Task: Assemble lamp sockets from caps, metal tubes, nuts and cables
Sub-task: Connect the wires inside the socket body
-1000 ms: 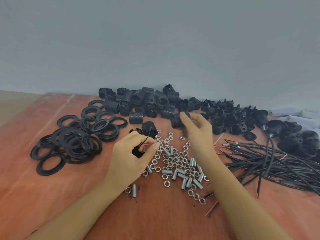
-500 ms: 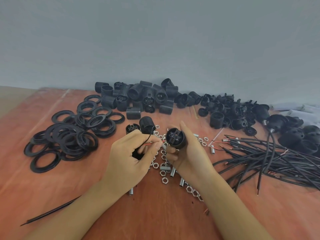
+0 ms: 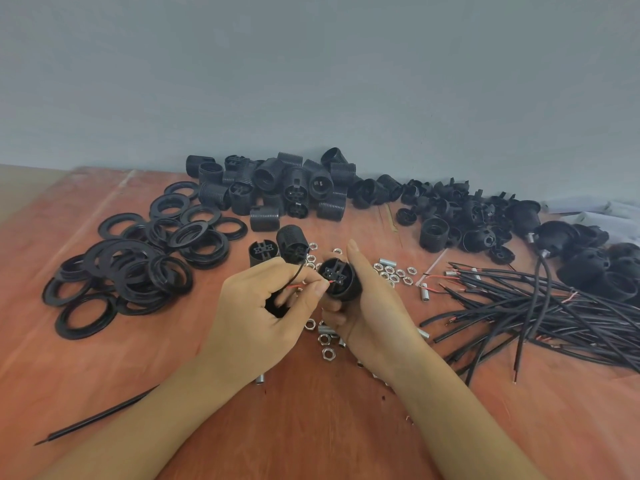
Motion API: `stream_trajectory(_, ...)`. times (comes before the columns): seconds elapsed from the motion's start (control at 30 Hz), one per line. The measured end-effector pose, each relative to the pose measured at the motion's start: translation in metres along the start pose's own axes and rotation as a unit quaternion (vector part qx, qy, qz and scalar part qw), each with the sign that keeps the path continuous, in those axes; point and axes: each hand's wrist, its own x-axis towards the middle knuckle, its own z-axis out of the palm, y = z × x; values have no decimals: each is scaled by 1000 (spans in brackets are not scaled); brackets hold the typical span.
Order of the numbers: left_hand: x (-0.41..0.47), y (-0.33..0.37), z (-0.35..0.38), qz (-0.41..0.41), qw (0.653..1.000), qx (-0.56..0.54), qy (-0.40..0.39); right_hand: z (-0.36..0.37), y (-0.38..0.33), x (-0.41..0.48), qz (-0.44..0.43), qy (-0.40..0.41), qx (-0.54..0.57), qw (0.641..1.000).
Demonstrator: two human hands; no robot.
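Pinching a red wire, left hand fingers sit beside the black socket clasped by curled right hand fingers.

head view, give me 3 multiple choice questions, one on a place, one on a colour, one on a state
1. Where on the table is the pile of flat rings?
A right side
B left side
C near edge

2. What colour is the thin wire pinched by the left hand?
A blue
B green
C red

3. What is the right hand doing?
A holding a socket
B lying flat
C pointing

Answers:
1 B, the rings lie left of both hands.
2 C, the strand shows red.
3 A, it wraps round the socket's body.
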Motion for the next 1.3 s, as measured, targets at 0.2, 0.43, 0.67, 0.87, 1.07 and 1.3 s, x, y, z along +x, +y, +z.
stream_trajectory(0.2,-1,-5,2,7,1000,1,-6,2,1,-1,-26,12,-29,999)
stream_trajectory(0.43,-1,-6,2,3,1000,7,-7,4,5,-4,-78,73,-71,992)
stream_trajectory(0.67,0,-9,1,-6,1000,1,-15,5,10,-4,-196,102,-186,957)
stream_trajectory(0.87,0,-13,3,-19,1000,5,-17,3,14,-5,-259,86,-245,931)
stream_trajectory(1.07,0,-13,3,-38,999,-2,-7,3,19,-4,-298,81,-259,915)
stream_trajectory(1.3,2,-16,4,-150,979,-128,-41,2,21,-7,-338,60,-282,896)
